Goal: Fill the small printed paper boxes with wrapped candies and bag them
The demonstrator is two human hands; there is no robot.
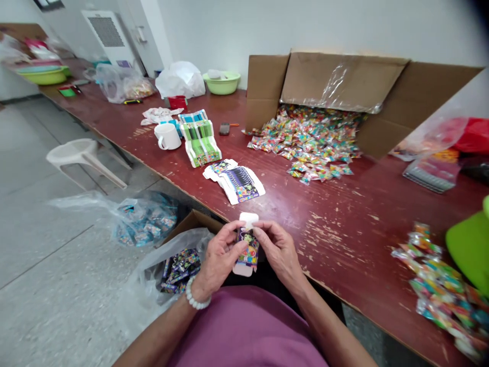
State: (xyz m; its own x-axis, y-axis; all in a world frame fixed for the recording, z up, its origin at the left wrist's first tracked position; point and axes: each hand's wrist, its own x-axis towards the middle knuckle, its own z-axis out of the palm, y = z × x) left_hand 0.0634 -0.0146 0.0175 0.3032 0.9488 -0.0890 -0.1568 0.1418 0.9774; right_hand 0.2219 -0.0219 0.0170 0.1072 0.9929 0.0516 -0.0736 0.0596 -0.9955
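Observation:
Between my two hands is a small purple printed box [248, 250], held upright over my lap at the table's edge, with white flaps sticking out at its top and bottom. My left hand [223, 255] grips its left side, thumb across the printed front. The fingers and thumb of my right hand [277, 250] pinch at its top right, by the upper flap. Flat purple box blanks [242, 184] lie on the table just beyond, and green blanks [200, 140] lie farther back beside a white mug [167, 136].
An open carton [344, 81] spills wrapped candies [313, 142] onto the red table [336, 219]. More candies [446, 290] lie at the right beside a green container [469, 244]. Bags of blue packs [147, 221] and purple boxes [181, 270] sit below left, near a white stool [82, 153].

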